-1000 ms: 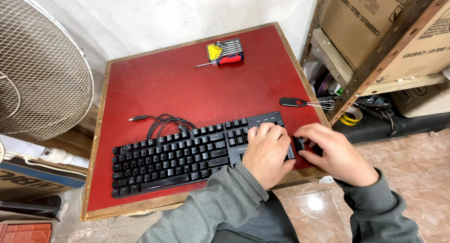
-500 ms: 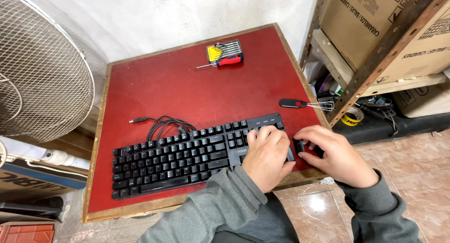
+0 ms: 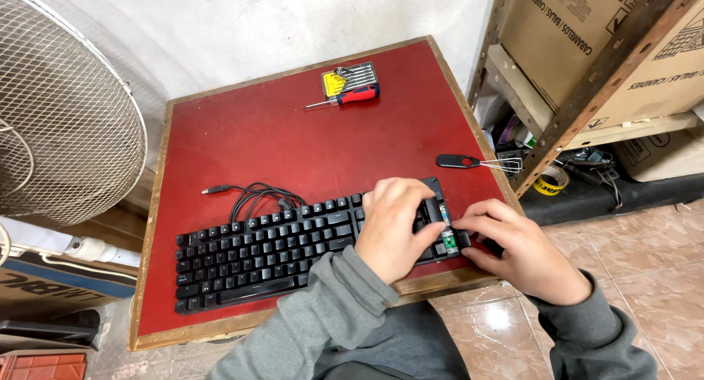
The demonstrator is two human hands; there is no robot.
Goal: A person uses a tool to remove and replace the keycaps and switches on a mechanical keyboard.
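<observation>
Black keyboard [image 3: 279,251] lies crosswise (right end tilted away), both hands [image 3: 455,233] gripping that end.

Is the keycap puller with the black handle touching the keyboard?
Apart. The head view shows the keycap puller lying behind the keyboard, with bare red table between them.

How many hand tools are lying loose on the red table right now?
2: a red-handled screwdriver by the bit set at the far edge, and a black-handled wire puller near the right edge. The hands may hide others.
</observation>
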